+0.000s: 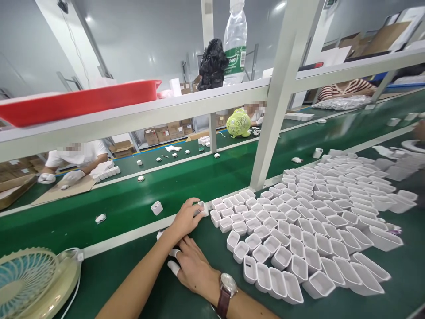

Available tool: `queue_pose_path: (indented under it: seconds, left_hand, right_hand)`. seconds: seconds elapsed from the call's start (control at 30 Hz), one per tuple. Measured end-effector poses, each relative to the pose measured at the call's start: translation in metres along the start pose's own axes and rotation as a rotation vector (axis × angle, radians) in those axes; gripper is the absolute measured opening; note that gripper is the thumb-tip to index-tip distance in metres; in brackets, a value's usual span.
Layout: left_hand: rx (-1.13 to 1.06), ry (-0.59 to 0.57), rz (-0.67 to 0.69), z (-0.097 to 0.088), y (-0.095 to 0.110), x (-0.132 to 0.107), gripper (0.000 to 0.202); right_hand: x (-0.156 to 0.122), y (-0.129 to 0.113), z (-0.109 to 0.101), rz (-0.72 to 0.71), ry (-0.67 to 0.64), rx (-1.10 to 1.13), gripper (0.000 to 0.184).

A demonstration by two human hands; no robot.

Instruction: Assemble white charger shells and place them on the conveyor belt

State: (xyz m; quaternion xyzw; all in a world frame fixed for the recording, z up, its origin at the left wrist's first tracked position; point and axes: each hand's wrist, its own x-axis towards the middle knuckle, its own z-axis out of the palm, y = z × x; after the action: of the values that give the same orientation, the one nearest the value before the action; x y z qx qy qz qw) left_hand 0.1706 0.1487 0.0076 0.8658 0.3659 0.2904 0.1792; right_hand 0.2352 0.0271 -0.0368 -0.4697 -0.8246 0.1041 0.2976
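My left hand (188, 218) reaches to the edge of the green worktop, its fingers closed around a small white plastic cup (203, 209). Below it, my right hand (194, 266) is low over the worktop, with a watch on its wrist. White finger cots cover two of its digits, which are spread apart; its other fingertips are hidden behind my left forearm. A small white piece (160, 235) peeks out past that forearm; whether my right hand touches it I cannot tell. Many similar white cups (282, 257) stand in close rows to the right, openings up.
A green conveyor belt (126, 199) runs beyond the worktop, carrying a white housing (156, 208) and a small white part (100, 218). A fan (26, 283) lies at left. Overhead are a shelf with a red tray (83, 101) and a slanted post (277, 93). Co-workers sit opposite.
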Motion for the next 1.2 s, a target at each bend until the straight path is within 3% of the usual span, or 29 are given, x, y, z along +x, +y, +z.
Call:
queue_pose_path:
  seconds: [0.17,0.3,0.43,0.57,0.7,0.93,1.2]
  left_hand:
    - [-0.027,0.117,-0.068,-0.047,-0.008,-0.034,0.016]
    - [-0.103,0.258,-0.198,-0.088,-0.019,-0.084,0.020]
    - [-0.118,0.272,-0.305,-0.107,-0.026,-0.139,0.020]
    - [-0.118,0.234,-0.365,-0.103,-0.020,-0.182,0.018]
    - [-0.149,0.208,-0.388,-0.092,-0.008,-0.205,0.018]
    - [-0.208,0.186,-0.426,-0.075,0.000,-0.210,0.046]
    - [-0.227,0.112,-0.429,-0.068,0.005,-0.216,0.050]
  right_hand:
    - [-0.001,0.000,-0.001,-0.028,0.030,0.008,0.013]
    - [-0.001,-0.001,-0.002,-0.055,0.059,0.018,0.010]
    - [0.003,0.002,0.000,-0.065,0.074,0.036,0.010]
    - [0.009,0.008,0.001,-0.049,0.076,0.035,0.011]
    - [0.013,0.010,-0.005,-0.048,0.065,0.030,0.011]
    - [0.029,0.011,-0.014,-0.046,-0.020,-0.031,0.023]
    - [0.061,0.004,0.004,0.005,-0.075,-0.150,0.023]
